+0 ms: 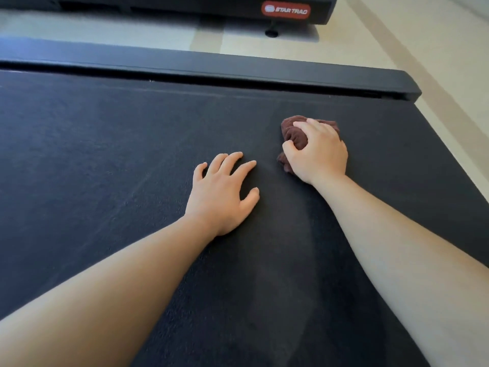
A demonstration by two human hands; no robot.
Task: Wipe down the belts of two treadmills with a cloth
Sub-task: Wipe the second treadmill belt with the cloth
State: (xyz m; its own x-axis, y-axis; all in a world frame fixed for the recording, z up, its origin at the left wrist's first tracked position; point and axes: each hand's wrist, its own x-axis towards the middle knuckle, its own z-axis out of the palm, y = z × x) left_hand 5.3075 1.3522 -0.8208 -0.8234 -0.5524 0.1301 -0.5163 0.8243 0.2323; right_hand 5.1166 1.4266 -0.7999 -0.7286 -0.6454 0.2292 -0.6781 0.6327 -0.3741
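Note:
A wide black treadmill belt (105, 160) fills most of the head view. My right hand (320, 152) is shut on a bunched dark brown cloth (293, 131) and presses it onto the belt near its right end. My left hand (222, 192) lies flat on the belt a little to the left of the cloth, fingers spread, holding nothing. A darker streak runs down the belt from the cloth toward me. A second treadmill (285, 10) with a red logo badge stands at the top of the view.
The black side rail (238, 70) of the near treadmill runs along the far edge of the belt. Pale floor (397, 43) shows between the two machines and to the right. A small black foot (271, 32) sits under the far treadmill.

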